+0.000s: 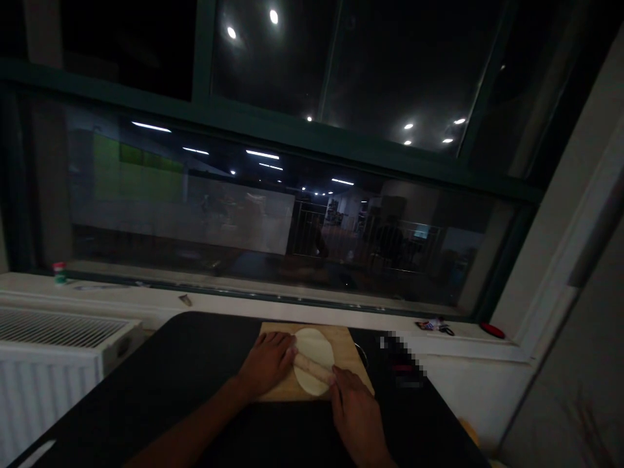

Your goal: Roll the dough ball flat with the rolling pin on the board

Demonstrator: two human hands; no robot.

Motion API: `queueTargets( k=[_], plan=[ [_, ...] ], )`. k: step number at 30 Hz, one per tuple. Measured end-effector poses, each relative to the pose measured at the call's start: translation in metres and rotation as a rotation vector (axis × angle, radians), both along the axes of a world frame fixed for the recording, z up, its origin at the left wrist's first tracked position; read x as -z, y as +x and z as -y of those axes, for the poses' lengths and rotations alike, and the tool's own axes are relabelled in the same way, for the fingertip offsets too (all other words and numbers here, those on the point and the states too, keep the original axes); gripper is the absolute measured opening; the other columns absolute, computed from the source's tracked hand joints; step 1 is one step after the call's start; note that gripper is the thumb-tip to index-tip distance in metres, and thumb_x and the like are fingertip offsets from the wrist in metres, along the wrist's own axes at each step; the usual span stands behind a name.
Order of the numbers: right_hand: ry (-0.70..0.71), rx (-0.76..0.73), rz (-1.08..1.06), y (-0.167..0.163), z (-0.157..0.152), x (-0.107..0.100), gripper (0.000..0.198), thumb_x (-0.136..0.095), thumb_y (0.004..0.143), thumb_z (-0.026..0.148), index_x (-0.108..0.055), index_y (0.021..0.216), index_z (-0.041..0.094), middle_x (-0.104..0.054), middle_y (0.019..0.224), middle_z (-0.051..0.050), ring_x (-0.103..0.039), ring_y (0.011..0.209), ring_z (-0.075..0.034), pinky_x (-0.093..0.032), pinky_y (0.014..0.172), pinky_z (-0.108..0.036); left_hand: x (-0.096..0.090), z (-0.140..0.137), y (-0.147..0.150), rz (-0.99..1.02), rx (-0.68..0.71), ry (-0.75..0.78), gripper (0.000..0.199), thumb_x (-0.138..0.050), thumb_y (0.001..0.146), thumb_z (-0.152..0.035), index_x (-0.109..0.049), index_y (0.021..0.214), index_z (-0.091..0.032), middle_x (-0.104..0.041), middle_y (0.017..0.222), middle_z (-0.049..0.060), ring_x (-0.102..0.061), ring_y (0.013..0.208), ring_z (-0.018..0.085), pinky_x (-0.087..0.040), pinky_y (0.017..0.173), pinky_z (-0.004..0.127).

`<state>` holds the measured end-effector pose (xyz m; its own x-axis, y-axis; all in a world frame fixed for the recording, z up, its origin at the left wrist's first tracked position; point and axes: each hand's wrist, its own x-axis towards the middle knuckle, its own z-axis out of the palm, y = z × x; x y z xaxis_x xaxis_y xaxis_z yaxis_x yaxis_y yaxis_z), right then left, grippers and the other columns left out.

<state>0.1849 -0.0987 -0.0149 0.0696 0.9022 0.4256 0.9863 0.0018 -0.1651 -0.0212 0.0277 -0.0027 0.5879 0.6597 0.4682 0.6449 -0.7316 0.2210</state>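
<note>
Window: huge dark pane across the back wall, ceiling lights mirrored in it, a dim interior showing through the glass.
Table: black top filling the lower middle of the view, and this is where the work is.
Radiator: white, on the left, just beside the table and below the sill.
Windowsill: pale ledge running along under the glass, with small odds and ends on it.
Wooden board: light-coloured, lying flat at the far side of the table, square to the person.
Dough: pale flat round sheet lying on the wooden board, taking up most of its middle.
Rolling pin: slim and pale, lying slantwise across the dough, its left end farther away and its right end nearer the person.
Left hand: palm down, fingers spread flat, pressed on the left end of the rolling pin at the dough's left edge.
Right hand: palm down on the right end of the rolling pin at the near right corner of the board; how far the fingers wrap it, I cannot tell in this light.
Hands together: set apart, one at each end of the pin, with the dough between them.
Red disc: small and flat, on the sill far right.
Little jar: red and green, on the sill far left.
</note>
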Motion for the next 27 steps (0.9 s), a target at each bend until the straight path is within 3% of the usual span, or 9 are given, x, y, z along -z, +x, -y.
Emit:
queueTargets(
  k=[4,8,13,19,23,27],
  plan=[
    [-0.003,0.115,0.101,-0.008,-0.015,-0.006,0.044,-0.026,0.101,0.032,-0.063,0.123,0.022,-0.067,0.116,-0.009,-0.06,0.109,-0.025,-0.047,0.09,-0.038,0.0,-0.007,-0.003,-0.013,-0.002,-0.008,0.048,-0.019,0.104,-0.042,-0.057,0.13,-0.026,-0.062,0.133,0.004,-0.053,0.122,0.021,-0.03,0.111,0.045],
    [0.011,0.102,0.08,0.008,-0.051,0.0,0.048,-0.024,0.101,0.032,-0.058,0.132,0.016,-0.059,0.134,-0.011,-0.052,0.125,-0.024,-0.039,0.104,-0.037,0.007,-0.007,0.0,-0.032,-0.029,-0.013,0.051,-0.017,0.104,-0.042,-0.053,0.136,-0.024,-0.057,0.139,0.005,-0.047,0.131,0.021,-0.02,0.117,0.049],
    [-0.061,-0.033,0.048,0.038,-0.105,0.007,0.052,-0.021,0.099,0.028,-0.061,0.13,0.014,-0.059,0.135,-0.01,-0.049,0.13,-0.02,-0.029,0.114,-0.034,0.008,-0.012,0.007,-0.071,-0.118,-0.028,0.052,-0.017,0.103,-0.041,-0.054,0.136,-0.022,-0.056,0.14,0.006,-0.049,0.129,0.023,-0.027,0.115,0.047],
    [-0.133,-0.15,0.033,0.051,-0.156,0.0,0.05,-0.025,0.097,0.029,-0.062,0.128,0.015,-0.059,0.135,-0.006,-0.049,0.131,-0.017,-0.031,0.113,-0.032,0.005,-0.032,0.016,-0.092,-0.193,-0.036,0.054,-0.018,0.103,-0.039,-0.059,0.131,-0.019,-0.06,0.136,0.01,-0.052,0.127,0.025,-0.038,0.108,0.045],
    [-0.124,-0.133,0.033,0.053,-0.158,0.004,0.052,-0.022,0.098,0.029,-0.061,0.13,0.016,-0.058,0.137,-0.007,-0.048,0.132,-0.018,-0.032,0.113,-0.034,0.004,-0.035,0.017,-0.088,-0.21,-0.038,0.053,-0.02,0.102,-0.038,-0.06,0.13,-0.018,-0.059,0.137,0.011,-0.051,0.128,0.026,-0.039,0.107,0.045],
    [-0.088,-0.074,0.053,0.05,-0.132,0.013,0.051,-0.026,0.095,0.025,-0.054,0.137,0.015,-0.051,0.143,-0.009,-0.043,0.135,-0.02,-0.029,0.115,-0.037,0.003,-0.02,0.01,-0.098,-0.175,-0.04,0.053,-0.02,0.102,-0.04,-0.05,0.14,-0.019,-0.052,0.144,0.01,-0.044,0.134,0.026,-0.033,0.112,0.048]
  ],
)
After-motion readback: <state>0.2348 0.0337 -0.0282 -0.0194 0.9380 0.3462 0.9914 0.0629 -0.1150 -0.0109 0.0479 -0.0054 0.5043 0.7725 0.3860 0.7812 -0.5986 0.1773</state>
